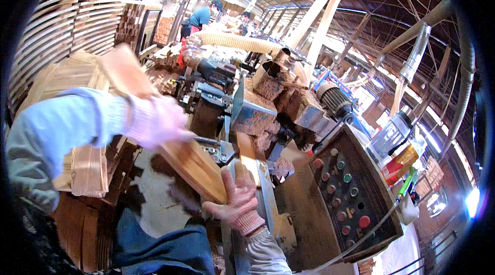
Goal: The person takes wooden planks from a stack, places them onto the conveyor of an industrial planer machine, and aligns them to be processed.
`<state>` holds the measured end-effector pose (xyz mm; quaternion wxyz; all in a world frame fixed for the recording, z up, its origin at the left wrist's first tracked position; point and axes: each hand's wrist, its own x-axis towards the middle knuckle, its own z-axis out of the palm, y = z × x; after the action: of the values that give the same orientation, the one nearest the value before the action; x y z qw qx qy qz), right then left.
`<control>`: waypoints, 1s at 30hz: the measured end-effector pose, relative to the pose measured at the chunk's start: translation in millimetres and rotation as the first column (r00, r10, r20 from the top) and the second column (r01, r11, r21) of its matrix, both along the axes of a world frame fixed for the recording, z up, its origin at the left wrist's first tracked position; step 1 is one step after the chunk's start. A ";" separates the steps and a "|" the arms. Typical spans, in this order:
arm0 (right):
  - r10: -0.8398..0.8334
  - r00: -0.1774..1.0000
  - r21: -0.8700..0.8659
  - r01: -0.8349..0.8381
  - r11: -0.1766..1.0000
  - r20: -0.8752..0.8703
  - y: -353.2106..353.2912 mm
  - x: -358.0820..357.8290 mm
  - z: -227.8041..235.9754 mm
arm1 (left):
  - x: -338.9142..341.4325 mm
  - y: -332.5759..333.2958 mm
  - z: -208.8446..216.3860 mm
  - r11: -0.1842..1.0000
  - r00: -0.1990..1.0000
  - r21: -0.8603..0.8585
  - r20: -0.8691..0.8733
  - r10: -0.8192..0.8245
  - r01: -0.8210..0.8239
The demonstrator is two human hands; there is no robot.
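A long wooden board slants across the space in front of me, its far end blurred by motion. My left hand, in a pinkish work glove, is wrapped over the board's middle. At the near end, my right hand, also gloved, has its fingers spread, with the thumb side against the board's end. Just beyond the right hand, a narrow light wooden strip lies on the bed of a woodworking machine coated in sawdust. The left fingertips are partly blurred.
A control panel with several buttons stands to the right. A stack of boards is at my left, and tall stacked slats rise behind it. A ribbed hose crosses above the machine. Two people work farther back.
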<state>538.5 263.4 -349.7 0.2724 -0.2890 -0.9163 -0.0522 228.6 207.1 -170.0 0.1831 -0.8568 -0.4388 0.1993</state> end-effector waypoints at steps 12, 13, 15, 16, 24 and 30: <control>-0.788 0.603 -0.135 0.797 0.588 0.123 -222.6 145.9 -82.7 | 17.1 97.8 -39.1 0.899 0.951 0.435 0.297 -0.083 -0.058; -0.799 0.594 -0.133 0.802 0.582 0.094 -218.4 145.2 -86.8 | -3.6 83.0 -20.5 0.924 0.917 0.251 0.352 0.189 -0.287; -0.810 0.587 -0.113 0.806 0.581 0.018 -200.0 142.2 -92.4 | -71.7 61.3 -25.5 0.787 0.736 0.134 0.474 0.483 -0.603; -0.762 0.646 -0.091 0.757 0.647 -0.048 -186.2 152.5 -99.5 | -88.5 50.3 -30.4 0.733 0.602 0.004 0.574 0.555 -0.680; -0.766 0.497 -0.131 0.798 0.588 -0.408 54.9 64.5 -138.9 | -200.3 -75.5 -72.5 0.514 0.314 -0.083 0.705 0.636 -0.854; -0.610 0.654 -0.080 0.650 0.756 -0.448 121.3 52.7 -111.6 | -226.0 -85.7 -76.0 0.466 0.492 0.239 0.670 0.556 -0.852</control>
<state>591.2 384.7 -461.3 0.4524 -0.5803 -0.6673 -0.1154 2.7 121.4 -246.0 0.1926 -0.5093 -0.8320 -0.1062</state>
